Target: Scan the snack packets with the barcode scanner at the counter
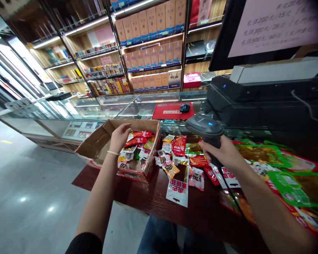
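My right hand (222, 153) grips a black barcode scanner (205, 128) by its handle, above the snack packets on the dark wooden table. A blue light shines on the scanner, and its cord hangs down past my wrist. Over the open cardboard box (95, 163) is my left hand (120, 137), its fingers loosely bent and apart, with nothing seen in them. Red, white and orange snack packets (136, 141) lie in the box's right part. Right of the box are a silver-and-clear packet (178, 183), a small orange packet (171, 171) and a red packet (179, 145).
Green and red snack bags (294, 190) are heaped at the right. Behind the table runs a glass display counter (103, 104) bearing a red mat (164, 112) and a black mouse (184, 107). A monitor (219, 46) stands above black equipment (238, 102). Stocked shelves (151, 70) line the wall.
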Demonstrator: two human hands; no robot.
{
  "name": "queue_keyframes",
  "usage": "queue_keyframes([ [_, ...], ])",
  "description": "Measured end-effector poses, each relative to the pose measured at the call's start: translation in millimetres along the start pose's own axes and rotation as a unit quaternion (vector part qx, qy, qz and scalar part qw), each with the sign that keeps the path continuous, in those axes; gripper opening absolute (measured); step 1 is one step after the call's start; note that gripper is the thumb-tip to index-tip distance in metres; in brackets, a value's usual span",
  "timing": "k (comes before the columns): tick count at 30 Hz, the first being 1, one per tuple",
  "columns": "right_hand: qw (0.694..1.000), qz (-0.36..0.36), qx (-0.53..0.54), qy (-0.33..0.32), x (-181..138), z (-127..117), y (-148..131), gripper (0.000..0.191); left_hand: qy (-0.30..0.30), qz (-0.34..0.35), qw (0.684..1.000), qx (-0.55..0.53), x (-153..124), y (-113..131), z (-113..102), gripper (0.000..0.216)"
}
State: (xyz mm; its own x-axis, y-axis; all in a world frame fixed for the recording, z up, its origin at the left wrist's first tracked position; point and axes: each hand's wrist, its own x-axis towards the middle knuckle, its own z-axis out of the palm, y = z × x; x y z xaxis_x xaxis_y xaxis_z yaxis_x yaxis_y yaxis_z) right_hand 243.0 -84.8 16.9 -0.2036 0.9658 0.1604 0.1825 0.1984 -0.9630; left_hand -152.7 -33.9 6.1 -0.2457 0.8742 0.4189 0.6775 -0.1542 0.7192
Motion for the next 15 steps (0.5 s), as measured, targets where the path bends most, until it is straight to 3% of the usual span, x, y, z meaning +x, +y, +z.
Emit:
queue_keyframes([
  [9,0.999,0.007,-0.046,-0.011,-1,-16,-8,0.030,-0.017,0.059,0.997,0.039,-12,30,12,0.032],
  [15,0.997,0.032,-0.055,-0.031,-4,-41,-9,0.037,-0.086,0.136,0.986,0.034,-37,86,25,0.029],
])
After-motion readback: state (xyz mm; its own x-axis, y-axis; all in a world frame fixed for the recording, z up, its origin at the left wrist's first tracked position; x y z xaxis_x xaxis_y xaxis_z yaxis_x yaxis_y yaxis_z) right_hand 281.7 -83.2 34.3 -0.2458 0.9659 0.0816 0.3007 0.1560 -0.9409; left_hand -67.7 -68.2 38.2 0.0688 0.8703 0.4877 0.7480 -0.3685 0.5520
